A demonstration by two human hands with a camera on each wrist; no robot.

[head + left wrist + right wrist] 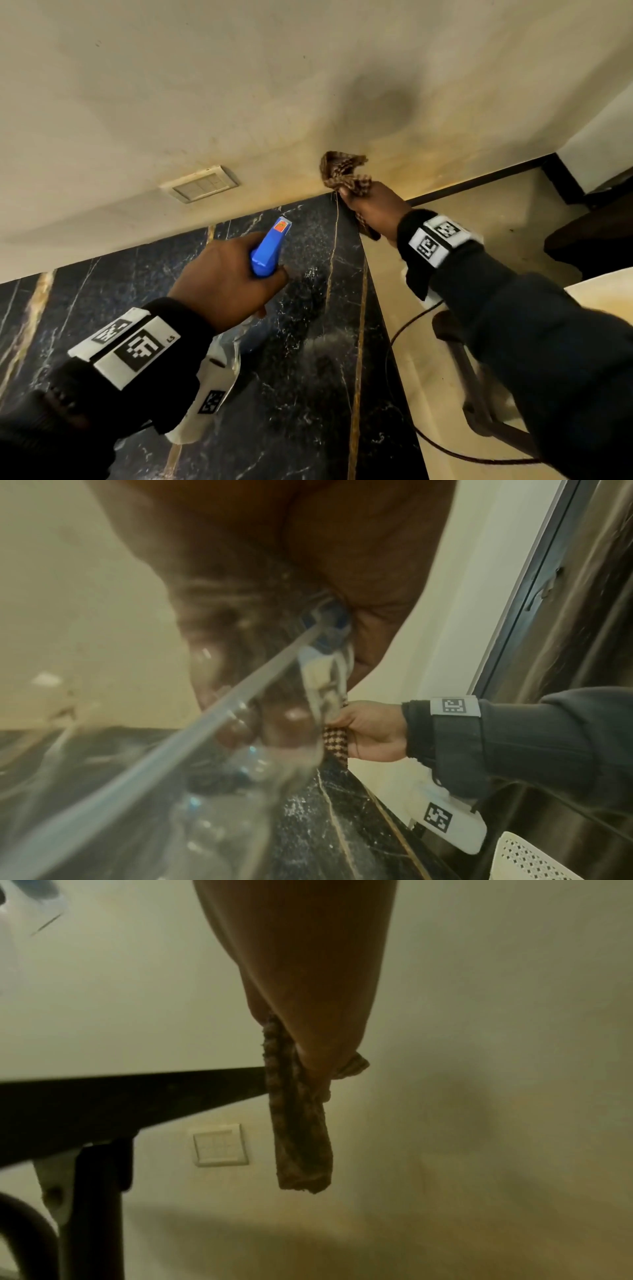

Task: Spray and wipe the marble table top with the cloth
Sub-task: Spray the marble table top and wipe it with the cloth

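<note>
A dark blue-black marble table top with gold and white veins fills the lower middle of the head view. Over it my left hand grips a spray bottle with a blue head, nozzle aimed at the far edge; its clear body fills the left wrist view. Fine white droplets speckle the marble near the right edge. My right hand grips a brown checked cloth in the air just past the table's far right corner. The cloth dangles below the fist.
A cream wall with a white switch plate rises behind the table. Right of the table lie a pale floor, a dark cable, a dark metal chair frame and a perforated white seat.
</note>
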